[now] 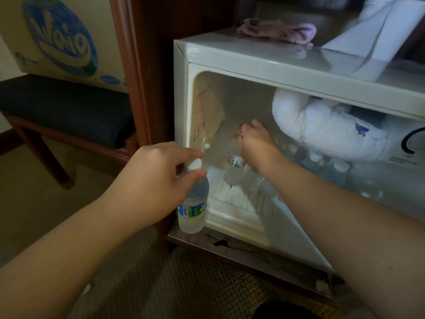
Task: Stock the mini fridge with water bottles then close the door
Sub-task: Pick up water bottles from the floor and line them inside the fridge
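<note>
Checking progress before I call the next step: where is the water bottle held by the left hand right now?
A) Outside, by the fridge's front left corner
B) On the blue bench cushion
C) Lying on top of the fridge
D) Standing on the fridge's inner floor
A: the left hand grips the water bottle by its neck outside the mini fridge, at its front left corner.

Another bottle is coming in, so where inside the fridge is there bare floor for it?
Bare ribbed floor lies front-left, between the left wall and the bottle the right hand holds. The right side is crowded with bottle caps.
</note>
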{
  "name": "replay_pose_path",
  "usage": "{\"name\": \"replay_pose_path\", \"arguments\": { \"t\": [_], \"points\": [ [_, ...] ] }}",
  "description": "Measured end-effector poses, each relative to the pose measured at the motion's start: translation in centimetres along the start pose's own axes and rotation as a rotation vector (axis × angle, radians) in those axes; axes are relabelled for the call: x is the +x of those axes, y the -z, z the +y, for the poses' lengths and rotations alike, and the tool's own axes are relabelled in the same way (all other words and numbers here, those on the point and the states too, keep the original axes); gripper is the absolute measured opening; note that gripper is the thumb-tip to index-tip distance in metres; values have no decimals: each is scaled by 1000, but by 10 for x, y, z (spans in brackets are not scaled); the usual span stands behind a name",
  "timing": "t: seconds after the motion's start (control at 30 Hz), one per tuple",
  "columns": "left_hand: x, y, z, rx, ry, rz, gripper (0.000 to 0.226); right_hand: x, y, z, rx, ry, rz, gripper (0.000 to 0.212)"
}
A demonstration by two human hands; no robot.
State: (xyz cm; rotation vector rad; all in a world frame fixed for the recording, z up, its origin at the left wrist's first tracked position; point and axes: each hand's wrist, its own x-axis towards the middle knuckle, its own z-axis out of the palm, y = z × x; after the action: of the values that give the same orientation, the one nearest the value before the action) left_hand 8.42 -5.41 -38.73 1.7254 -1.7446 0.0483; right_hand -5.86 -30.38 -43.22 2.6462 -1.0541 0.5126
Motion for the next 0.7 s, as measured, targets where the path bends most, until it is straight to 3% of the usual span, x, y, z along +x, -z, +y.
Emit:
{"name": "replay_pose_path", "arguments": {
  "t": [0.1,0.17,0.3,0.37,0.43,0.5,0.6,0.7],
  "points": [
    [4,-5,1,-12,15,21,49,2,-1,2,-32,-51,-49,20],
    [8,-9,3,-1,17,34,49,0,-6,0,-5,-89,-8,22],
    [21,-17,5,27,15,38,45,-24,-15,-7,169,-239,149,50],
    [30,-25,4,41,21,49,39,-50,-21,-16,220,-170,328,44],
    [41,-36,4,49,53,57,36,-82,-42,-22,308,-93,358,31],
    [53,-47,3,69,83,56,32,-113,-74,-22,407,-54,100,34],
    [69,-64,6,115,106,27,26,-144,-118,-17,322,31,-404,63],
    [85,-80,10,155,139,-2,26,-152,-135,-12,291,53,-505,71]
  ]
}}
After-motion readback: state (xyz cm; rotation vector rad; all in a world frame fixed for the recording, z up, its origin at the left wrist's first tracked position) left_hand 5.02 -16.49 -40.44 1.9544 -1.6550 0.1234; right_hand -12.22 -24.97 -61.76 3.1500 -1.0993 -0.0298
